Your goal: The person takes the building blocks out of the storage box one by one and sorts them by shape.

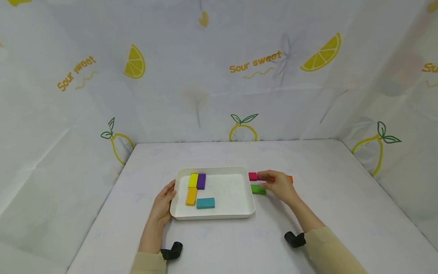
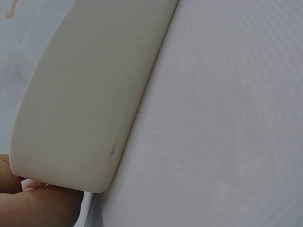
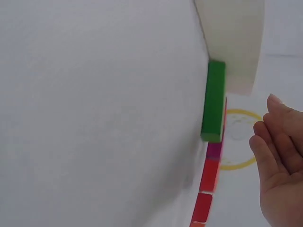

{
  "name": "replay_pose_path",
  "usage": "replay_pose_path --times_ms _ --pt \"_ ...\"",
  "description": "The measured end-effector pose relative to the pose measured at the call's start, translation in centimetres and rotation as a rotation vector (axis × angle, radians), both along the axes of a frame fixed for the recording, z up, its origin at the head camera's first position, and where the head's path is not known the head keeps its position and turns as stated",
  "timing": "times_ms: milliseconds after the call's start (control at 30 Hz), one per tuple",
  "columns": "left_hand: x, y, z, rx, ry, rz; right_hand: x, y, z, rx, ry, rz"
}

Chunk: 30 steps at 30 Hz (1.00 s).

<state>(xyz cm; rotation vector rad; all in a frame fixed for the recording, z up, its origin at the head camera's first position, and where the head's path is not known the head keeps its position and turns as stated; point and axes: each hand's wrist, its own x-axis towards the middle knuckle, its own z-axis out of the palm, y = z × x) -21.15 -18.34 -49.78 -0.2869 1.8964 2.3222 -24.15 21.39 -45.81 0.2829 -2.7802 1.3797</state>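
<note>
A white tray (image 1: 222,217) sits on the table, with yellow (image 1: 193,180), purple (image 1: 201,182), orange-yellow (image 1: 191,196) and teal (image 1: 205,203) blocks inside. My left hand (image 1: 162,203) lies against its left end, fingers and thumb touching the outer wall; the left wrist view has fingers (image 2: 42,205) at the tray's corner. Just right of the tray, my right hand (image 1: 278,186) hovers over loose blocks with fingertips beside a pink-red block (image 1: 253,176). Nothing shows between its relaxed fingers (image 3: 270,156). Nearer me, a green block (image 1: 258,189) lies by the tray's right wall.
Beyond the right hand, an orange block (image 1: 290,178) is partly hidden. Several red and purple blocks line up past the green one in the right wrist view, including a red block (image 3: 209,175). A lemon-print cloth (image 1: 219,76) hangs behind the white table (image 1: 219,247).
</note>
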Motion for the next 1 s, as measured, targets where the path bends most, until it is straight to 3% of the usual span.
replay_pose_path --times_ms 233,500,767,1000 --pt "-0.1 0.0 0.2 0.011 0.001 -0.001 0.5 -3.8 1.4 -0.103 -0.027 0.072" --pt "0.2 0.0 0.2 0.018 0.018 -0.021 1.5 -9.4 1.0 -0.169 -0.061 0.246" --pt "0.0 0.1 0.2 0.023 0.012 -0.010 1.9 -13.2 0.2 -0.153 -0.069 0.311" --pt "0.2 0.2 0.1 0.031 0.006 -0.011 1.8 -14.5 -0.5 -0.105 -0.073 0.327"
